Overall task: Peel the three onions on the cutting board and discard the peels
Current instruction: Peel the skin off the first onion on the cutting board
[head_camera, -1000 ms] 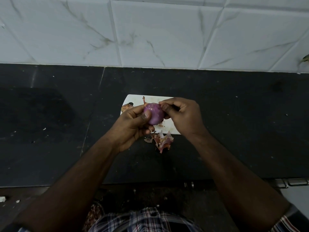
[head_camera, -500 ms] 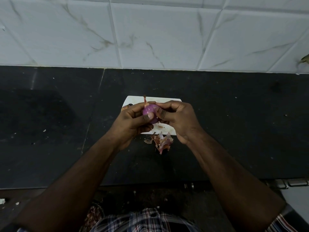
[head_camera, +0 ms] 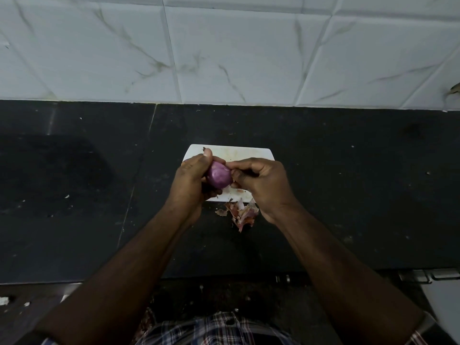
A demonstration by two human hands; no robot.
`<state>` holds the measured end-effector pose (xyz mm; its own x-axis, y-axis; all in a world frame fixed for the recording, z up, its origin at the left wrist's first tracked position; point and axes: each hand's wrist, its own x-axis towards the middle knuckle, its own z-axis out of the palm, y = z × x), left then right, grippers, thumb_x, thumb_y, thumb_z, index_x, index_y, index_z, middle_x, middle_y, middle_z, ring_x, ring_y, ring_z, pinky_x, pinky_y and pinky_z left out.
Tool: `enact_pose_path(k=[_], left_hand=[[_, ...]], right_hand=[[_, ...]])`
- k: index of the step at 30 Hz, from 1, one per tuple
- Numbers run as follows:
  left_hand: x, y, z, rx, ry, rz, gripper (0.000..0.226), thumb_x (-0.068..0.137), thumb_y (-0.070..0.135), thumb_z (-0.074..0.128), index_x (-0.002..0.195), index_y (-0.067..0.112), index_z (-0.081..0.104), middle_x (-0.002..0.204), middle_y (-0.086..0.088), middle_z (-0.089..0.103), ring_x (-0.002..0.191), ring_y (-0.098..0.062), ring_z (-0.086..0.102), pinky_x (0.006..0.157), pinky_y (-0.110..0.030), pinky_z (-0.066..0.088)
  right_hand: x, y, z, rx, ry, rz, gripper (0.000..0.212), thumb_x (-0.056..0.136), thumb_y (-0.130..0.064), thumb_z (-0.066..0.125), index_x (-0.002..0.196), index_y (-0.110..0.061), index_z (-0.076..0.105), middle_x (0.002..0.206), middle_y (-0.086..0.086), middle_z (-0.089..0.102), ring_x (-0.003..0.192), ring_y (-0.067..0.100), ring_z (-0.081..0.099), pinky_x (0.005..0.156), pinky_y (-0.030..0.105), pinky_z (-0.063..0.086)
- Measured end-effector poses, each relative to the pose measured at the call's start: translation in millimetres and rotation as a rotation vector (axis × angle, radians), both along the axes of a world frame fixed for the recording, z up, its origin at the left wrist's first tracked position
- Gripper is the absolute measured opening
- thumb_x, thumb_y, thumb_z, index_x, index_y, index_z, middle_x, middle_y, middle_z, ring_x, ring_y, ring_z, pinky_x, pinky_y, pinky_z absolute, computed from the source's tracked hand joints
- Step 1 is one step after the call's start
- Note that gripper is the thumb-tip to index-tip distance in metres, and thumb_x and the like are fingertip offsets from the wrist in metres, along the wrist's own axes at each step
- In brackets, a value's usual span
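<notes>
**Head view: onion in both hands, peels piling up off the board**

Head view is looking down on a dark counter (head_camera: pixel 348 195), and the action is sitting right over the white board (head_camera: pixel 239 153). The left hand (head_camera: pixel 191 178) is cradling a purple onion (head_camera: pixel 219 177), fingers curling round its left side and thumb riding up over the top. The right hand (head_camera: pixel 261 181) is closing in from the other side, fingertips pinching at the onion's right end, apparently working at a last scrap of skin there, though the pinch itself is too small to make out.

The onion is showing smooth and glossy on the face turned to the camera, so by my reckoning this one is nearly bare. It is hanging above the board's near half, wedged between the two hands, touching both.

A heap of peels (head_camera: pixel 242 212) is lying on the counter just off the board's near edge, beside the right wrist, so peeling is clearly under way but discarding is not. The other two onions are not showing; the hands are hiding much of the board, so how many are finished I cannot tell.
</notes>
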<state>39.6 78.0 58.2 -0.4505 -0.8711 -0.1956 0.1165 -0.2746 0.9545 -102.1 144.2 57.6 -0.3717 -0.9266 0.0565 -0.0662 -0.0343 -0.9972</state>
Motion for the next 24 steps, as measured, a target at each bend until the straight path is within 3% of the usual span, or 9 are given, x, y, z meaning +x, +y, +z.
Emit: enact_pose_path(k=[2, 4, 8, 10, 12, 14, 17, 22, 24], left_hand=[[0.1, -1.3, 0.2, 0.037, -0.020, -0.006, 0.041, 0.105, 0.039, 0.045, 0.082, 0.018, 0.073, 0.086, -0.011, 0.073, 0.072, -0.025, 0.066, 0.053, -0.028, 0.052], [1.0, -1.4, -0.3, 0.095, -0.012, -0.031, 0.041, 0.106, 0.038, 0.042, 0.091, 0.013, 0.071, 0.089, -0.013, 0.074, 0.069, -0.024, 0.069, 0.053, -0.027, 0.054], [3.9, -6.9, -2.6, 0.183, 0.009, -0.050, 0.038, 0.108, 0.032, 0.039, 0.108, 0.009, 0.069, 0.107, -0.017, 0.075, 0.089, -0.032, 0.074, 0.075, -0.040, 0.062], [2.8, -10.4, -3.1, 0.200, 0.018, -0.026, 0.035, 0.108, 0.027, 0.038, 0.109, 0.009, 0.068, 0.115, -0.013, 0.074, 0.099, -0.032, 0.073, 0.086, -0.048, 0.060], [-1.6, -12.8, -4.5, 0.223, 0.012, 0.033, 0.034, 0.108, 0.025, 0.039, 0.107, 0.008, 0.068, 0.115, -0.009, 0.074, 0.102, -0.029, 0.072, 0.091, -0.050, 0.058], [-8.2, -13.9, -6.0, 0.298, 0.046, 0.110, 0.032, 0.107, 0.025, 0.041, 0.102, 0.009, 0.068, 0.110, -0.008, 0.076, 0.102, -0.028, 0.070, 0.087, -0.048, 0.060], [-19.0, -12.1, -5.0, 0.521, 0.181, 0.190, 0.027, 0.106, 0.025, 0.045, 0.094, 0.010, 0.063, 0.094, -0.011, 0.076, 0.089, -0.026, 0.069, 0.067, -0.039, 0.060], [-30.9, -4.1, -4.1, 0.662, 0.338, 0.268, 0.029, 0.107, 0.018, 0.042, 0.081, 0.015, 0.054, 0.062, -0.005, 0.066, 0.056, -0.018, 0.065, 0.069, -0.039, 0.051], [-29.6, -4.4, -4.0, 0.665, 0.351, 0.271, 0.028, 0.107, 0.026, 0.044, 0.085, 0.013, 0.055, 0.060, -0.004, 0.066, 0.054, -0.017, 0.066, 0.070, -0.040, 0.054]], right_hand=[[3.8, -1.8, -2.2, -0.010, 0.038, -0.094, 0.025, 0.084, 0.006, 0.070, 0.089, -0.018, 0.077, 0.088, 0.000, 0.076, 0.081, 0.015, 0.073, 0.073, 0.032, 0.059], [5.0, -4.4, -5.8, -0.007, 0.040, -0.175, 0.022, 0.087, 0.002, 0.069, 0.091, -0.019, 0.076, 0.091, 0.001, 0.076, 0.086, 0.016, 0.073, 0.079, 0.038, 0.061], [-3.8, -0.3, -12.8, 0.064, 0.154, 0.039, 0.033, 0.093, -0.014, 0.066, 0.126, -0.017, 0.066, 0.123, -0.002, 0.069, 0.114, 0.005, 0.063, 0.099, 0.027, 0.052], [-1.3, 1.9, -16.5, 0.080, 0.238, 0.075, 0.037, 0.089, -0.016, 0.071, 0.126, -0.015, 0.067, 0.123, -0.002, 0.069, 0.113, 0.002, 0.063, 0.098, 0.022, 0.049], [7.0, 2.0, -22.1, 0.018, 0.284, -0.062, 0.031, 0.083, -0.013, 0.077, 0.113, -0.010, 0.074, 0.108, 0.000, 0.075, 0.101, 0.004, 0.067, 0.092, 0.022, 0.051], [16.3, 0.8, -28.5, -0.065, 0.339, -0.195, 0.024, 0.079, -0.011, 0.081, 0.102, -0.007, 0.077, 0.097, 0.002, 0.076, 0.093, 0.005, 0.069, 0.086, 0.019, 0.053], [20.5, -2.0, -33.6, -0.147, 0.364, -0.309, 0.016, 0.079, -0.008, 0.079, 0.095, -0.007, 0.078, 0.089, 0.000, 0.076, 0.087, 0.005, 0.070, 0.081, 0.018, 0.053], [21.5, -1.4, -29.0, -0.054, 0.071, -0.326, 0.007, 0.092, -0.008, 0.067, 0.090, -0.010, 0.074, 0.084, -0.003, 0.074, 0.073, 0.008, 0.071, 0.071, 0.037, 0.061], [16.2, -0.5, -28.0, -0.001, 0.078, -0.254, 0.013, 0.095, -0.012, 0.064, 0.102, -0.011, 0.074, 0.095, -0.003, 0.075, 0.082, 0.007, 0.072, 0.077, 0.040, 0.062]])
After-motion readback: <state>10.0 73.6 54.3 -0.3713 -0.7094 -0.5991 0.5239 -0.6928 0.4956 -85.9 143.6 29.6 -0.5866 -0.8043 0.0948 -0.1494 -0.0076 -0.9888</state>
